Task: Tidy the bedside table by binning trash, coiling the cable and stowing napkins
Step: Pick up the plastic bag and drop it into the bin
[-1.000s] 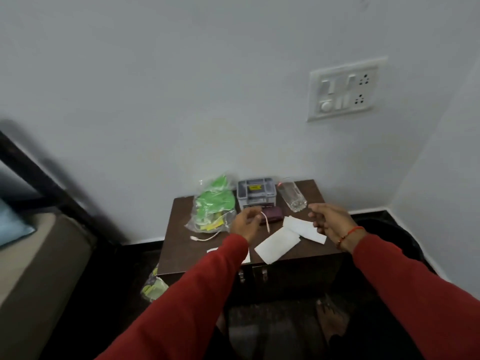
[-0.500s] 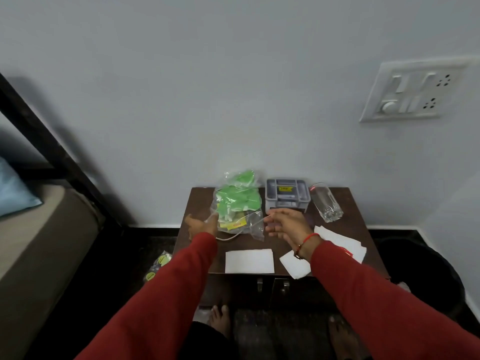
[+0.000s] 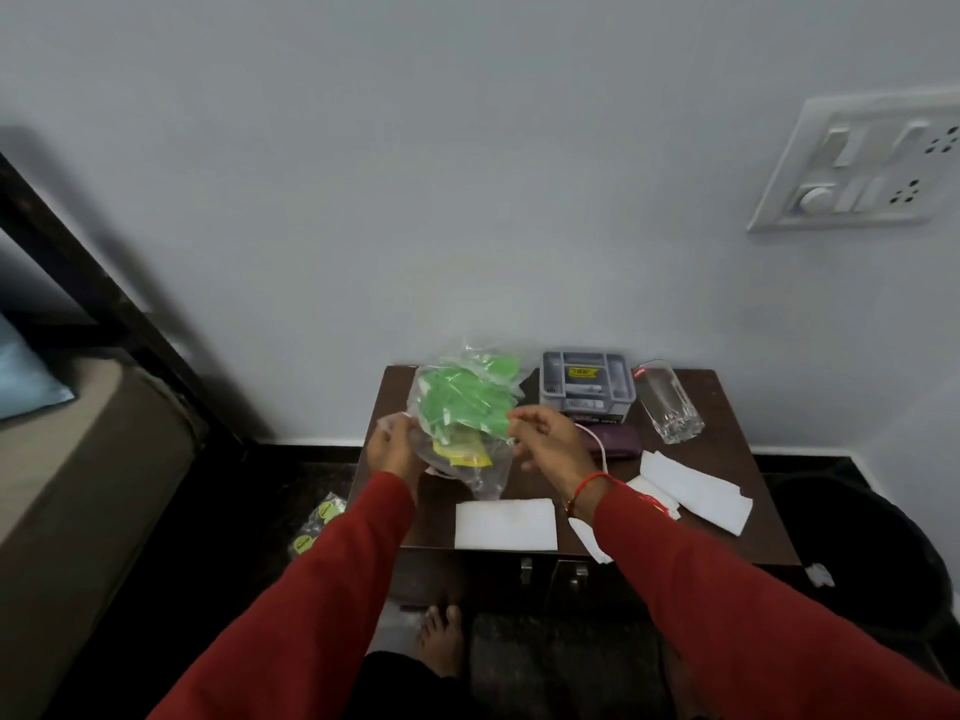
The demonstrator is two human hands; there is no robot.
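Note:
A thin white cable (image 3: 599, 446) curves out from behind my right hand (image 3: 550, 441), which pinches it in front of a clear plastic bag of green and yellow scraps (image 3: 465, 407). My left hand (image 3: 392, 449) is closed at the bag's left edge, seemingly on the cable's other end; a pale loop shows below it. Both hands hover above the dark brown bedside table (image 3: 727, 407). One white napkin (image 3: 506, 524) lies flat at the front edge. More unfolded napkins (image 3: 691, 485) lie to the right, partly under my right sleeve.
At the table's back stand a grey compartment box (image 3: 587, 387) and a glass tumbler (image 3: 670, 402), with a purple case (image 3: 618, 441) in front. A black bin (image 3: 857, 553) sits on the floor at right. A yellow-green wrapper (image 3: 319, 522) lies on the floor at left, beside the bed (image 3: 78, 485).
The view has shifted left and closer to the table. My left hand went to the bag's left side, my right hand crossed over to the bag, and both now sit nearer each other.

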